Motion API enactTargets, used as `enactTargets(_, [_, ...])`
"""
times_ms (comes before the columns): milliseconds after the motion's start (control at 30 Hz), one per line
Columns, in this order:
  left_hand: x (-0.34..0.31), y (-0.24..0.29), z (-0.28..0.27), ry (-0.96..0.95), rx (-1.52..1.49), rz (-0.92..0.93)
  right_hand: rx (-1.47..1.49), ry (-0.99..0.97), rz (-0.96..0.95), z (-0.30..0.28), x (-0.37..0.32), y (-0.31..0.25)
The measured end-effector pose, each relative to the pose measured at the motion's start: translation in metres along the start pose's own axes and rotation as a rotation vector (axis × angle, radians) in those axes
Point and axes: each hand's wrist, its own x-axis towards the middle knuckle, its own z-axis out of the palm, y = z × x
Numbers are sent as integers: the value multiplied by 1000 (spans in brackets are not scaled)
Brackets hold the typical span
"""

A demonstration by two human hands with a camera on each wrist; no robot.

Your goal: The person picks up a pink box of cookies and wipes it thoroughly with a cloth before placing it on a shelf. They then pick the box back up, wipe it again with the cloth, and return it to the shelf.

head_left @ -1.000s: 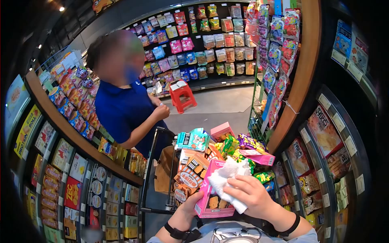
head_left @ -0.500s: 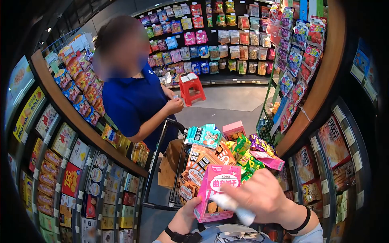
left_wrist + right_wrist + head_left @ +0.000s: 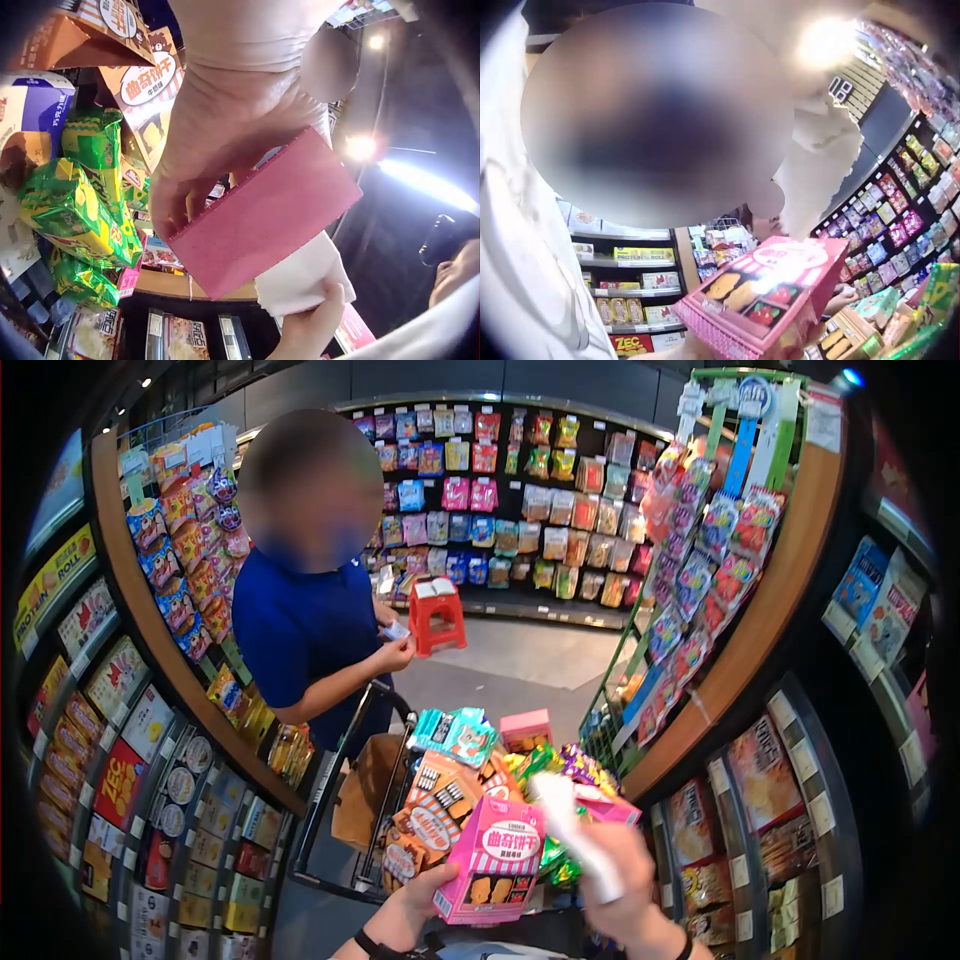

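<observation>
My left hand [image 3: 412, 908] grips a pink cookie box [image 3: 492, 860] by its left side, above the cart; its printed front faces up toward the head view. In the left wrist view the left hand [image 3: 225, 127] curls round the pink box [image 3: 270, 217]. My right hand [image 3: 625, 890], blurred, holds a folded white cloth or tissue [image 3: 575, 830] just right of the box. That white piece [image 3: 304, 277] shows beside the box's edge in the left wrist view, pinched by the right hand [image 3: 311, 326]. The right wrist view shows the pink box [image 3: 765, 296] close up.
A shopping cart [image 3: 335, 885] holds orange boxes [image 3: 440, 805], a teal pack [image 3: 455, 735] and green packs. A person in a blue shirt [image 3: 300, 630] stands beyond it at the left. A red stool [image 3: 437, 618] stands behind; shelves of snacks line both sides.
The white piece has left the box's front and moved right with my right hand. The box has tilted, its front now facing up. The head view has shifted.
</observation>
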Motion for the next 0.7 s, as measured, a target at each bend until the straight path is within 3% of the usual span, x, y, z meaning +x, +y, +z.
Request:
enactTargets(67, [4,0,1,-22,34,-76,-17,-280,-13,14,-9,-1])
enactTargets(133, [2,-1,26,189,156,-62,-53,-423,9,27,-24,7])
enactTargets(167, [4,1,37,246,192,-31,-55,-407,2,26,-28,8])
enactTargets(233, [8,4,36,141,160,-89,-120,-304,-34,24,-28,9])
enactTargets(267, [3,0,39,261,201,-93,-87,-346,-21,23,-31,15])
enactTargets(300, [6,-1,33,263,211,-93,-83,-336,-23,22,-32,16])
enactTargets(367, [15,-11,-6,37,46,-112,-75,-357,2,20,-34,16])
enactTargets(400, [14,-9,-8,202,51,-169,-85,-353,8,20,-34,16])
enactTargets(500, [6,-14,2,254,98,-84,-84,-337,-8,19,-34,17])
enactTargets(567, [1,-25,-27,267,169,10,-92,-329,-8,22,-36,17])
enactTargets(700, [-4,-12,10,198,149,-48,-95,-251,-4,27,-39,20])
